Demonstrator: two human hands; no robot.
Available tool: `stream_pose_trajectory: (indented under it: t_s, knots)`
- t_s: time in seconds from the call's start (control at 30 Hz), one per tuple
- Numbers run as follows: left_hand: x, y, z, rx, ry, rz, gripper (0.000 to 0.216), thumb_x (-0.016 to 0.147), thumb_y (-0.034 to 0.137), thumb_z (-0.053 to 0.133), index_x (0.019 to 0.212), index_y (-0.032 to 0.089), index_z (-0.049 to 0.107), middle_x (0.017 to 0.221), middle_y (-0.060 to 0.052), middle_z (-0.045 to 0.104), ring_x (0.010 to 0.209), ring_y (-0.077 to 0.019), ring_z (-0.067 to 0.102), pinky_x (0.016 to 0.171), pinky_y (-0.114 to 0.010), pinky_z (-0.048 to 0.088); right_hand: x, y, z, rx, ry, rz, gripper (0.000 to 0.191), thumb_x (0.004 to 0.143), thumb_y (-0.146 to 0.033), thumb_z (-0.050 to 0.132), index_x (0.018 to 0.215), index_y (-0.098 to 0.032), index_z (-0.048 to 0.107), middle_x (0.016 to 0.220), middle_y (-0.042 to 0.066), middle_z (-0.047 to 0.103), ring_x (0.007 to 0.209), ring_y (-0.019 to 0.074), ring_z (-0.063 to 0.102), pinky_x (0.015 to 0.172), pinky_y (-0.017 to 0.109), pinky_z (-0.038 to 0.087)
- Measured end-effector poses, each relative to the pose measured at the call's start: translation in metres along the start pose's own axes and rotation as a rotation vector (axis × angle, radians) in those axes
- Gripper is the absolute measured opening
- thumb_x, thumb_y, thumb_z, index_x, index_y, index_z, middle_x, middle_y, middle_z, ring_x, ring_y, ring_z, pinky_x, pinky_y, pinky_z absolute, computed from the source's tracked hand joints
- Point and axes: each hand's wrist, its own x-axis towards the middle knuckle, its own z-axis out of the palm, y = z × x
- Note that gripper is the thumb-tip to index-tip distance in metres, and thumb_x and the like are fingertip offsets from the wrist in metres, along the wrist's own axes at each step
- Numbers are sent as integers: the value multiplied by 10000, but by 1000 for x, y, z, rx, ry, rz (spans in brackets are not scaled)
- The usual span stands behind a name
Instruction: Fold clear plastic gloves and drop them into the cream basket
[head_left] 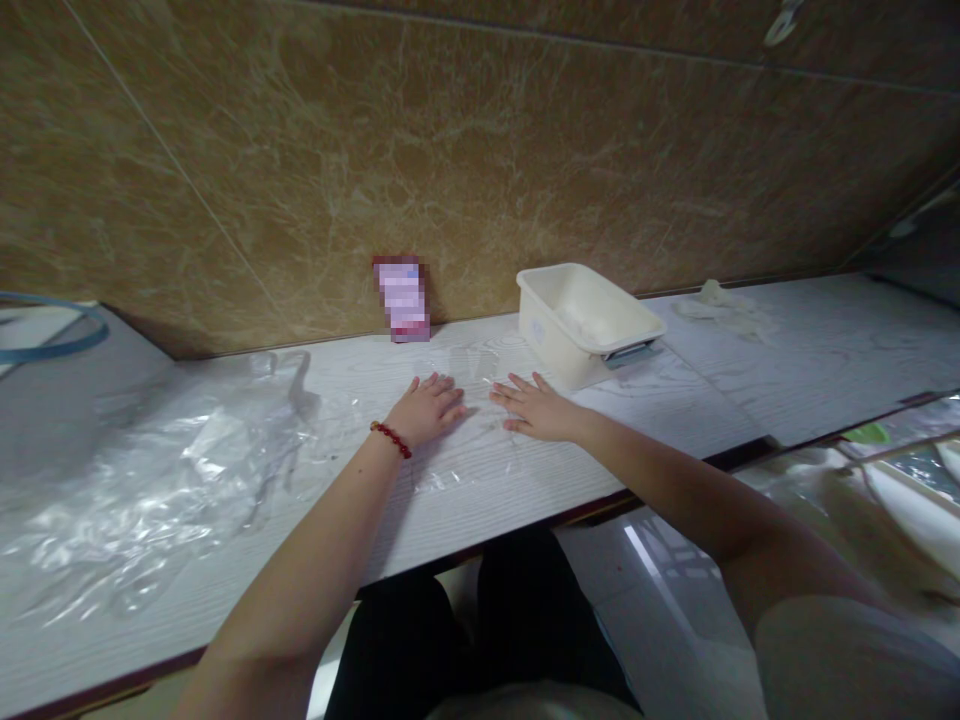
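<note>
My left hand (426,408) lies flat and open on the white table (675,400), a red bead bracelet (391,439) on its wrist. My right hand (534,406) lies flat beside it, fingers stretched out. Both palms press on a thin clear plastic sheet (465,420) spread on the tabletop between and under them. Neither hand grips anything.
A pile of crumpled clear plastic bags (172,480) covers the left of the table. A cream plastic tub (585,320) stands at the right, by the brown marble wall. A small pink packet (403,298) leans on the wall. A crumpled pale piece (716,303) lies far right.
</note>
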Motion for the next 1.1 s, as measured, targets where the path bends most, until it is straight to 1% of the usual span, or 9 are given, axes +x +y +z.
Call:
stream_pose_trajectory:
  t_s: [0.23, 0.33, 0.5, 0.6, 0.7, 0.77, 0.9, 1.0, 1.1]
  knots:
    - [1, -1, 2, 4, 31, -1, 545, 845, 526, 212, 1197, 199, 469, 1333, -108, 379, 1246, -282, 277, 982, -516, 216, -4, 10, 1, -12, 23, -63, 554, 851, -505, 283, 1348, -264, 239, 1405, 37, 242, 1294, 277, 152, 997, 558, 109]
    - [0, 1, 2, 12, 50, -2, 566, 841, 537, 209, 1222, 189, 441, 1341, -117, 366, 1250, -280, 271, 992, -500, 210, -3, 11, 2, -20, 42, -74, 546, 847, -505, 300, 1341, -277, 254, 1396, 35, 267, 1290, 279, 166, 995, 563, 102]
    - [0, 6, 1, 13, 33, 59, 549, 843, 539, 188, 1233, 239, 433, 1336, -91, 375, 1255, -286, 259, 985, -515, 204, -1, 14, 0, -17, 29, -89, 520, 857, -491, 284, 1336, -289, 263, 1393, 24, 277, 1291, 278, 160, 988, 568, 98]
    - [-1, 7, 0, 4, 1, 62, 549, 842, 542, 180, 1217, 250, 455, 1317, -90, 397, 1249, -286, 269, 979, -519, 210, -1, 19, -3, -4, 20, -82, 500, 864, -478, 275, 1328, -293, 282, 1396, 16, 273, 1294, 271, 149, 990, 556, 104]
    - [-2, 6, 0, -1, 2, 58, 550, 839, 548, 181, 1211, 258, 463, 1310, -91, 403, 1247, -283, 270, 980, -517, 206, -3, 23, -5, 14, 25, -58, 480, 864, -465, 289, 1314, -301, 310, 1387, 13, 296, 1291, 258, 166, 996, 531, 118]
    - [-2, 6, 0, -6, 7, 59, 554, 836, 553, 181, 1210, 258, 465, 1305, -91, 408, 1243, -282, 276, 980, -516, 204, -3, 21, -6, 33, 71, 6, 478, 859, -462, 303, 1302, -286, 335, 1357, 28, 351, 1267, 245, 235, 998, 501, 149]
    - [-1, 6, 1, -24, 6, 65, 554, 835, 554, 189, 1210, 255, 466, 1301, -96, 412, 1236, -282, 289, 974, -520, 211, 0, 5, -4, 92, 199, 267, 531, 809, -507, 383, 1250, -212, 408, 1193, 88, 508, 1095, 232, 437, 926, 407, 302]
    - [-1, 6, 2, -27, 16, 65, 542, 837, 548, 200, 1208, 258, 470, 1302, -99, 409, 1231, -281, 296, 972, -520, 213, 6, -10, -2, 99, 232, 371, 500, 775, -485, 449, 1202, -225, 455, 1125, 80, 536, 1035, 238, 458, 864, 378, 352]
    - [-1, 6, 2, -22, 10, 56, 544, 832, 558, 196, 1202, 275, 476, 1297, -92, 414, 1229, -281, 297, 972, -522, 209, 11, -17, -1, 98, 247, 400, 392, 792, -391, 443, 1154, -252, 501, 1119, 62, 537, 1028, 231, 454, 854, 364, 355]
